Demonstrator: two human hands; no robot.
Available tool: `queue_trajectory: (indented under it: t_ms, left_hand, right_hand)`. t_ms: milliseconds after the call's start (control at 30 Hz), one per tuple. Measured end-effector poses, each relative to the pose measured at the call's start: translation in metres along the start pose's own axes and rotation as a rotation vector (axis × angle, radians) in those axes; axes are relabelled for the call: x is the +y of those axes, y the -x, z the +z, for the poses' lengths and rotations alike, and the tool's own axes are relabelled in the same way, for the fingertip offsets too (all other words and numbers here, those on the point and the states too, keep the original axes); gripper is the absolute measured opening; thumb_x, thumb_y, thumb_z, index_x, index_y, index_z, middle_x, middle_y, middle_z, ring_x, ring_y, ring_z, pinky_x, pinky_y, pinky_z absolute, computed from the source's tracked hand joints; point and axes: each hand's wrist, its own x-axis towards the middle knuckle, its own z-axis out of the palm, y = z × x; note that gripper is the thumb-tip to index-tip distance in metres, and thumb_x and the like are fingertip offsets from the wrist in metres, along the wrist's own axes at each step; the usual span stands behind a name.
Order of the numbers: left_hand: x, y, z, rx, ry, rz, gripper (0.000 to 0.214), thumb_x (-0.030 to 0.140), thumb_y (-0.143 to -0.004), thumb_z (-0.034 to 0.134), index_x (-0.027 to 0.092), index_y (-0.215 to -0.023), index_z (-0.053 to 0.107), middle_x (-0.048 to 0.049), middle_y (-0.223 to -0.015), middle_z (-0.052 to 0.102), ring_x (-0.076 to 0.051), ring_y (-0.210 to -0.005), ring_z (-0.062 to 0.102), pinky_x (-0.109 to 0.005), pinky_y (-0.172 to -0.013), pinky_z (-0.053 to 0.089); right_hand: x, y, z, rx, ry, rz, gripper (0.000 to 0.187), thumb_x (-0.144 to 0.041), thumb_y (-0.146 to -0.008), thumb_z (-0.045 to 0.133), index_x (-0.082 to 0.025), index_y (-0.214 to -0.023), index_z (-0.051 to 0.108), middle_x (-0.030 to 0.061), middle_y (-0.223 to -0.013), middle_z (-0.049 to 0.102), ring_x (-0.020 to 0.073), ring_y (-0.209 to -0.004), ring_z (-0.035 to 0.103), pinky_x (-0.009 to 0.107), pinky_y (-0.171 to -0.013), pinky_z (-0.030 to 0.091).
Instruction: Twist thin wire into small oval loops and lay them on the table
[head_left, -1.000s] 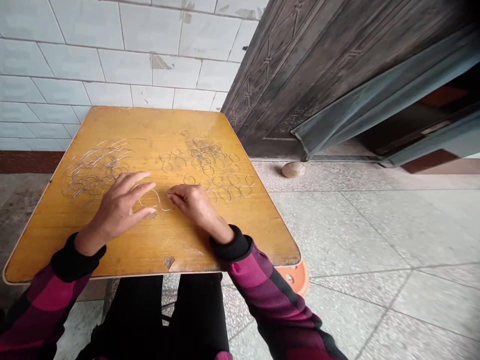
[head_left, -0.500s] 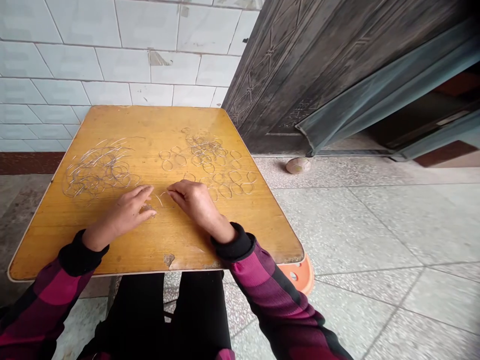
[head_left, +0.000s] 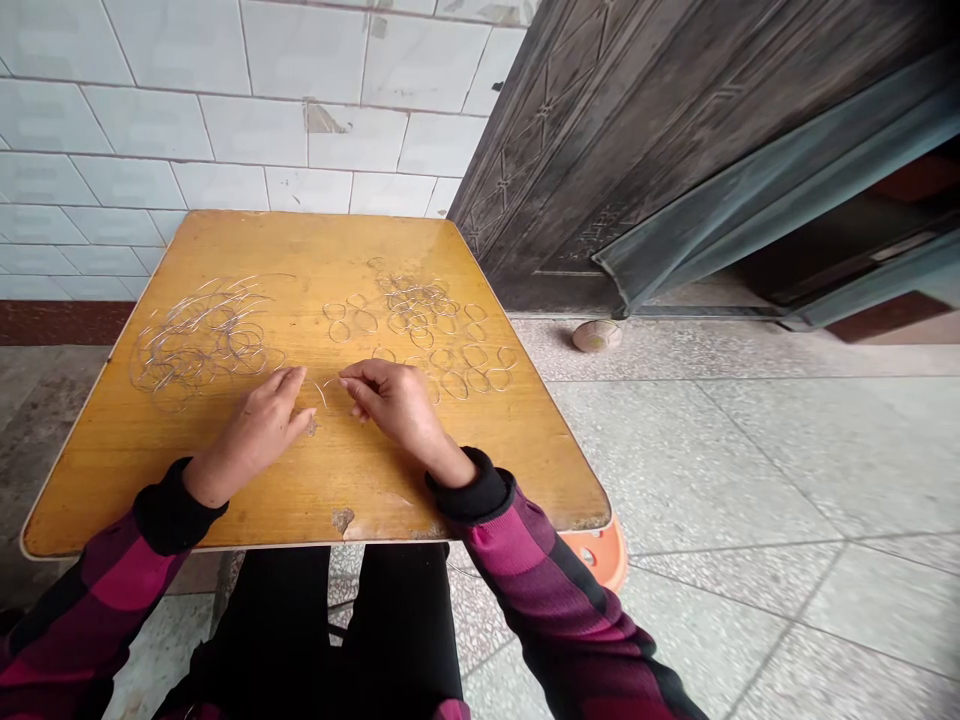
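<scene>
Thin wire sits between 2 hands, held at its right end

The relation that counts is sideways: the wire (head_left: 323, 395) lies in the gap between the hands, directly left of the right hand's fingertips and just to the right of the left hand's. The right hand (head_left: 399, 402) is the nearer of the 2, pinching the wire between thumb and index finger. The left hand (head_left: 259, 425) stands with its thumb spread from its fingers; I cannot tell whether the fingertips touch the wire.

The wire is curved, so it has no single straight axis. 2 short strands show: 1 leaves the right pinch and runs left and slightly near; the other slants from far left to near right. Any part under the left hand is hidden.

The tabletop (head_left: 255, 240) spreads beneath both hands. A tangle of wires (head_left: 199, 340) lies far left of the held wire, and a cluster of wire rings (head_left: 412, 300) lies far right.
</scene>
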Motion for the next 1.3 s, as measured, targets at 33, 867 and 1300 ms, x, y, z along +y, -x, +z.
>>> queue_trajectory:
  t_ms: [33,867,1300]
  left_hand:
    - [0.000,0.000,0.000,0.009,0.003,-0.010,0.043,0.015,-0.081,0.062,0.007,-0.122,0.054,-0.0186,-0.111,0.068,-0.029,-0.105,0.065,-0.042,-0.090,0.055]
    - [0.006,-0.002,0.000,0.001,-0.084,-0.064,0.035,0.011,-0.081,0.051,0.002,-0.114,0.060,-0.0177,-0.094,0.071,-0.026,-0.083,0.069,-0.040,-0.078,0.056]
    - [0.005,0.000,0.000,-0.015,-0.044,-0.088,0.033,0.016,-0.083,0.053,0.008,-0.115,0.061,-0.0141,-0.094,0.069,-0.024,-0.082,0.067,-0.038,-0.078,0.054]
  right_hand:
    - [0.002,0.000,0.001,-0.014,-0.056,0.023,0.018,-0.025,-0.089,0.055,-0.014,-0.091,0.070,-0.0013,-0.057,0.061,0.0095,-0.052,0.059,0.023,-0.058,0.047]
    - [0.008,0.003,0.016,-0.103,-0.193,0.044,0.026,-0.024,-0.087,0.054,-0.013,-0.103,0.072,0.0009,-0.069,0.067,0.0071,-0.050,0.061,0.023,-0.058,0.051]
    - [0.007,0.002,0.014,-0.107,-0.144,0.050,0.027,-0.024,-0.088,0.054,-0.012,-0.105,0.072,0.0011,-0.063,0.067,0.0087,-0.049,0.061,0.025,-0.059,0.051]
